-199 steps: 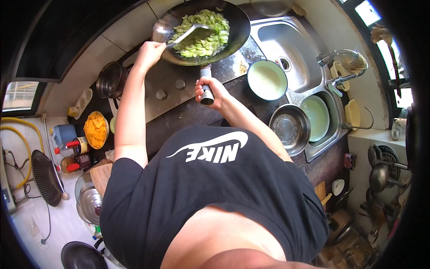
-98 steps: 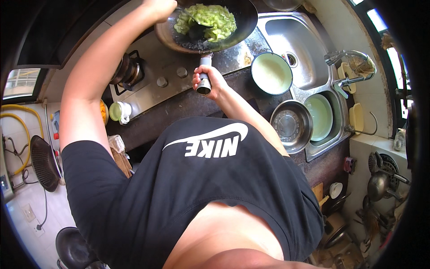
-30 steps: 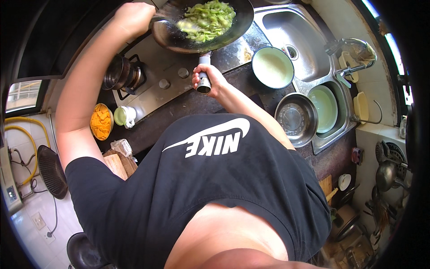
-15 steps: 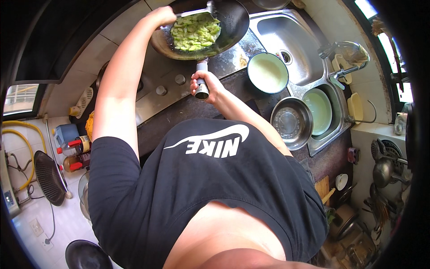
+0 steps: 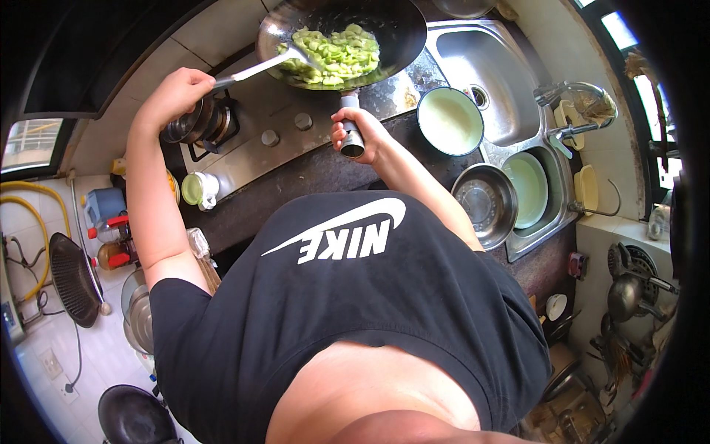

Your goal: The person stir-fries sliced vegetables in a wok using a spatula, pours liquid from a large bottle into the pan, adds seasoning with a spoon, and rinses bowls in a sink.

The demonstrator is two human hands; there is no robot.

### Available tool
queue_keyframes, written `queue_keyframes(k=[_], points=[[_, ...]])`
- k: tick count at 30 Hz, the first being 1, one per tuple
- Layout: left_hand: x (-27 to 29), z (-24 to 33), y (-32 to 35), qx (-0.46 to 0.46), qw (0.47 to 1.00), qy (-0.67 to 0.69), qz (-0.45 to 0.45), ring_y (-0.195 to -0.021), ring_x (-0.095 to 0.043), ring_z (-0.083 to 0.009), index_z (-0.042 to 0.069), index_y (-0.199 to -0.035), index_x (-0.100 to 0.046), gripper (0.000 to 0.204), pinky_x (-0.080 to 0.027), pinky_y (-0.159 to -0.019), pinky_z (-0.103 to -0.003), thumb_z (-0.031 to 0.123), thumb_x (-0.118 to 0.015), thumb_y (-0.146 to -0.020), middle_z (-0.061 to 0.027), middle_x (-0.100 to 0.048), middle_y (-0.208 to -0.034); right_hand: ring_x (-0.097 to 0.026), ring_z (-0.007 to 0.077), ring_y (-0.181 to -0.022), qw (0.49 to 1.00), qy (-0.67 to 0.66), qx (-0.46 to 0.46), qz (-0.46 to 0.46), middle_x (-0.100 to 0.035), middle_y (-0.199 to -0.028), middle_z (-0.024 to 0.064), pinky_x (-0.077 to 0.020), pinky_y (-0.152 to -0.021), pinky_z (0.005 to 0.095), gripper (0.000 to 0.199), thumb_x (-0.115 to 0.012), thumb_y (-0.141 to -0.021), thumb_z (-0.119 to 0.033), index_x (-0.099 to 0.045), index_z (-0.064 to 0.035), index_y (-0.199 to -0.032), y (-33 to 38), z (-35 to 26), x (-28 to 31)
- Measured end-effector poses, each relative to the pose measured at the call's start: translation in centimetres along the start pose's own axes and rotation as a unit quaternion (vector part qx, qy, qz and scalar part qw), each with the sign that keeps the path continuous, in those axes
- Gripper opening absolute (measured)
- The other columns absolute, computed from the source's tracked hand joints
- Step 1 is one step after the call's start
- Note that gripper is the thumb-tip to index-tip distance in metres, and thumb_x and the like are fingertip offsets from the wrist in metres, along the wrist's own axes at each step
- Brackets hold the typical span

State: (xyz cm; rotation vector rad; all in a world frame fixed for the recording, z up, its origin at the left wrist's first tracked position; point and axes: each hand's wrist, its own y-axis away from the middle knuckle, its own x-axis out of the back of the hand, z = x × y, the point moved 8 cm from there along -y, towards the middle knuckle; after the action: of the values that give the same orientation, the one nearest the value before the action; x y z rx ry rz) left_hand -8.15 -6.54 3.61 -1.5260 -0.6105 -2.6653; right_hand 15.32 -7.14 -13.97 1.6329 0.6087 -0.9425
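A dark wok (image 5: 403, 37) stands on the stove at the top of the view, with pale green sliced vegetables (image 5: 336, 55) piled in it. My right hand (image 5: 361, 131) is wrapped around the wok's metal handle (image 5: 353, 148). To the left of the wok, my left hand (image 5: 177, 92) is closed on the dark grip of a metal spatula (image 5: 259, 69). The spatula's blade lies inside the wok, against the left edge of the vegetables.
Right of the stove, a white enamel basin (image 5: 450, 122) and a steel bowl (image 5: 484, 196) stand beside a double sink (image 5: 510, 96). A pale green basin (image 5: 526, 181) sits in the smaller sink. A small pan (image 5: 194, 126) and a green-lidded jar (image 5: 194, 190) are at the left.
My left hand has drawn back left and down from the wok with the spatula, whose blade moved from the far side to the left of the vegetables. My right hand keeps the handle.
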Motion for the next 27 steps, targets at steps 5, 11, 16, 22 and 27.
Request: queue_keyframes(k=[5, 11, 16, 22, 27], points=[[-4.9, 1.0, -4.3, 0.042, 0.998, 0.040, -0.019, -0.036, -0.041, -0.0101, -0.001, -0.063, -0.050, 0.033, -0.033, -0.035, -0.027, 0.027, -0.047, -0.080, -0.0027, -0.044, -0.045, -0.045, 0.0121, -0.045, 0.999, 0.008, -0.039, -0.031, -0.046, -0.056, 0.0026, -0.0409, -0.044, 0.0264, 0.009, -0.050, -0.070, -0.008, -0.041, -0.0054, -0.069, 0.3, 1.0, -1.2], [-4.7, 10.0, -1.2, -0.097, 0.951, -0.132, 0.261, -0.083, -0.057, -0.0284, 0.010, -0.099, -0.057, 0.035, -0.045, -0.072, -0.034, 0.024, -0.059, -0.068, -0.0110, -0.059, -0.091, -0.049, 0.0155, -0.060, 0.839, 0.309, 0.397, 0.206, -0.049, -0.076, 0.0083, -0.0441, -0.058, 0.0295, 0.033, -0.054, -0.080, -0.023, -0.040, -0.0001, -0.099, 5.5, -6.6, 1.8], [-8.3, 15.6, 2.5, -0.139, 0.904, -0.234, 0.329, -0.061, -0.060, -0.0260, 0.007, -0.106, -0.049, 0.031, -0.048, -0.046, -0.034, 0.010, -0.047, -0.075, -0.0132, -0.057, -0.062, -0.052, 0.0156, -0.082, 0.932, 0.288, 0.221, 0.008, -0.054, -0.088, 0.0089, -0.0430, -0.075, 0.0294, 0.040, -0.042, -0.085, -0.039, -0.049, -0.0003, -0.092, 3.8, -5.3, -4.1], [-11.6, 17.5, 3.4, -0.239, 0.905, -0.126, 0.330, -0.066, -0.057, -0.0246, 0.006, -0.129, -0.023, 0.064, -0.048, -0.061, -0.033, 0.006, -0.052, -0.071, -0.0129, -0.055, -0.072, -0.052, 0.0172, -0.075, 0.974, 0.210, 0.047, -0.067, -0.054, -0.080, 0.0057, -0.0411, -0.079, 0.0329, 0.026, -0.041, -0.087, -0.030, -0.050, -0.0057, -0.081, 1.1, -5.7, -7.3], [-11.6, 13.4, 5.4, -0.284, 0.870, 0.177, 0.361, -0.093, -0.042, -0.0282, -0.003, -0.124, -0.021, 0.072, -0.035, -0.083, -0.034, 0.010, -0.063, -0.066, -0.0179, -0.041, -0.102, -0.050, 0.0183, -0.055, 0.886, 0.394, 0.112, 0.216, -0.050, -0.065, 0.0086, -0.0476, -0.055, 0.0286, 0.010, -0.052, -0.074, -0.007, -0.046, -0.0013, -0.069, 6.9, -11.9, -5.2]])
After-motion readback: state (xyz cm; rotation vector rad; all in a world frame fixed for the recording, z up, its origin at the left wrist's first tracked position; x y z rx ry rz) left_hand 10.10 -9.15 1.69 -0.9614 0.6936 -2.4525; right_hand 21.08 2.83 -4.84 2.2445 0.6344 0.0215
